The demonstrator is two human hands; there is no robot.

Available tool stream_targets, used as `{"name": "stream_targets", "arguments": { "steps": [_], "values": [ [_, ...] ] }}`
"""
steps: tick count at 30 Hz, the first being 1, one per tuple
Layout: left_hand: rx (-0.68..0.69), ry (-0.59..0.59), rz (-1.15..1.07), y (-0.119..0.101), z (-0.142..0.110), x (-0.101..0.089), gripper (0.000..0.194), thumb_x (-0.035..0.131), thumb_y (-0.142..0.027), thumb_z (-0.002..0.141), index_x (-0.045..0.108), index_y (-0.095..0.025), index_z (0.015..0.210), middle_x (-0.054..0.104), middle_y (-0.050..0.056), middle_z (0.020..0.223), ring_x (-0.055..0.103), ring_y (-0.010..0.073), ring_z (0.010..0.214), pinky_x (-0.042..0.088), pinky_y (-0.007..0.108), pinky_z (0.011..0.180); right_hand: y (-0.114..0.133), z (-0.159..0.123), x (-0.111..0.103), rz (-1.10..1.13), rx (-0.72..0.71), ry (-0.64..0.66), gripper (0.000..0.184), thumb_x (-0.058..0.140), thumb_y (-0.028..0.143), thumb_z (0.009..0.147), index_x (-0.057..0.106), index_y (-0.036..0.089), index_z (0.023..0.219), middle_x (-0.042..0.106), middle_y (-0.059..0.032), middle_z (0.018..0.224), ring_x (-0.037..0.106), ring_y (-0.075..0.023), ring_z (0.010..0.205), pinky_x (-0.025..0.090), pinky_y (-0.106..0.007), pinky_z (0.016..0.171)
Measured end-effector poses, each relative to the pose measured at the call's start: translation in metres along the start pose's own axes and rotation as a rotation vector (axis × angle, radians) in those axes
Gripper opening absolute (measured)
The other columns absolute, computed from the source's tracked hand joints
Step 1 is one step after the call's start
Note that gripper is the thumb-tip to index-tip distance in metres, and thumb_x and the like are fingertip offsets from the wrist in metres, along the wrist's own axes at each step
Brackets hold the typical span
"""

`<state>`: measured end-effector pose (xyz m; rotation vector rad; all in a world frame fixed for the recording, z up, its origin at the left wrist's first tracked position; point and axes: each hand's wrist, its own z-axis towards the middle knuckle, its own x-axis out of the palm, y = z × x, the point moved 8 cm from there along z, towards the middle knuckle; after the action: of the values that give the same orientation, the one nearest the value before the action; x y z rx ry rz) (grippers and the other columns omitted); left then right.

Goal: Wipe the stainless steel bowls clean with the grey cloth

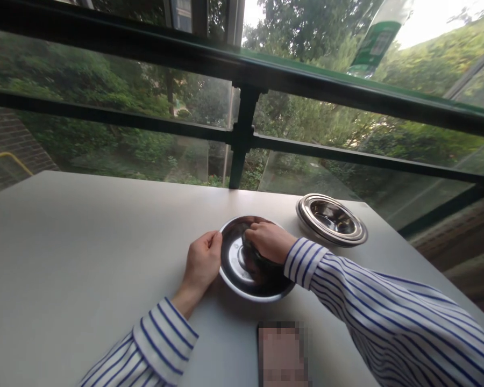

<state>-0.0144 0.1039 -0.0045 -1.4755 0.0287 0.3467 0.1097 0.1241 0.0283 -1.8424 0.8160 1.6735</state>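
A shiny stainless steel bowl (pixel 237 269) sits on the white table. My left hand (pixel 204 260) is closed on its left rim, thumb on top. Over the inside of the bowl is my right hand (pixel 268 240), its fingers curled into a fist near the far inner wall. Whatever those fingers hold, if anything, is hidden, and the shiny metal below mirrors the hand. To the right and farther back lie nested steel bowls (pixel 331 217), apart from both hands.
A pixelated phone-like rectangle (pixel 282 355) lies near me on the white table (pixel 84 258). Beyond the table's far edge runs a dark green railing (pixel 244 129) with glass panels. A plastic bottle with a green label (pixel 377 43) stands on the railing at the upper right.
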Motion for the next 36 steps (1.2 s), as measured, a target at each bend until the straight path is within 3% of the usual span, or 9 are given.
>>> {"name": "stream_targets", "arguments": {
  "steps": [6, 11, 16, 22, 27, 33, 36],
  "values": [
    [-0.021, 0.007, -0.002, 0.001, 0.001, 0.001, 0.030, 0.045, -0.038, 0.080, 0.060, -0.015, 0.067, 0.055, -0.001, 0.058, 0.051, 0.0146, 0.058, 0.039, 0.024, 0.056, 0.030, -0.017, 0.008, 0.063, -0.177, 0.046, 0.010, 0.053, 0.014, 0.081, 0.062, 0.018, 0.079, 0.061, -0.0024, 0.083, 0.055, -0.0135, 0.078, 0.038, -0.023, 0.074],
    [-0.008, -0.006, -0.003, 0.001, 0.002, -0.001, 0.027, 0.047, -0.037, 0.080, 0.061, -0.015, 0.069, 0.056, -0.001, 0.061, 0.054, 0.0156, 0.065, 0.040, 0.024, 0.061, 0.011, -0.011, 0.004, 0.038, -0.038, -0.052, 0.022, 0.040, 0.013, 0.088, 0.062, 0.008, 0.086, 0.060, -0.0129, 0.086, 0.055, -0.0187, 0.082, 0.038, -0.031, 0.076],
    [-0.014, 0.016, -0.026, 0.004, 0.003, 0.001, 0.029, 0.046, -0.038, 0.080, 0.058, -0.016, 0.066, 0.054, -0.002, 0.058, 0.053, 0.0151, 0.061, 0.040, 0.023, 0.057, 0.028, -0.016, 0.008, 0.087, -0.176, -0.011, 0.011, 0.053, 0.014, 0.082, 0.063, 0.017, 0.078, 0.060, -0.0031, 0.083, 0.054, -0.0135, 0.079, 0.038, -0.024, 0.077],
    [-0.002, 0.029, -0.039, 0.002, 0.002, 0.002, 0.030, 0.047, -0.039, 0.080, 0.057, -0.016, 0.064, 0.053, -0.002, 0.058, 0.053, 0.0149, 0.063, 0.040, 0.023, 0.061, 0.009, -0.004, 0.002, 0.065, -0.055, -0.096, 0.020, 0.044, 0.010, 0.085, 0.064, 0.009, 0.084, 0.060, -0.0120, 0.083, 0.054, -0.0187, 0.082, 0.038, -0.031, 0.077],
    [-0.015, 0.010, -0.040, 0.003, 0.000, 0.002, 0.030, 0.047, -0.039, 0.080, 0.057, -0.016, 0.063, 0.051, -0.003, 0.055, 0.050, 0.0143, 0.059, 0.038, 0.023, 0.055, 0.042, -0.012, 0.005, 0.113, -0.250, -0.024, 0.011, 0.054, 0.013, 0.081, 0.064, 0.017, 0.078, 0.061, -0.0027, 0.081, 0.054, -0.0123, 0.077, 0.039, -0.022, 0.075],
    [-0.005, 0.033, -0.055, 0.003, 0.003, 0.002, 0.030, 0.048, -0.040, 0.079, 0.060, -0.016, 0.065, 0.054, -0.002, 0.058, 0.053, 0.0148, 0.062, 0.040, 0.023, 0.059, 0.011, 0.005, 0.000, 0.065, -0.083, -0.113, 0.019, 0.046, 0.010, 0.084, 0.064, 0.009, 0.081, 0.060, -0.0113, 0.082, 0.054, -0.0183, 0.079, 0.039, -0.031, 0.076],
    [-0.009, 0.021, -0.056, 0.001, 0.002, 0.002, 0.030, 0.048, -0.039, 0.078, 0.061, -0.015, 0.065, 0.055, -0.002, 0.058, 0.052, 0.0145, 0.060, 0.040, 0.023, 0.057, 0.021, 0.000, 0.001, 0.061, -0.128, -0.087, 0.016, 0.048, 0.011, 0.083, 0.064, 0.011, 0.079, 0.060, -0.0094, 0.081, 0.054, -0.0172, 0.078, 0.039, -0.029, 0.076]
  ]
}}
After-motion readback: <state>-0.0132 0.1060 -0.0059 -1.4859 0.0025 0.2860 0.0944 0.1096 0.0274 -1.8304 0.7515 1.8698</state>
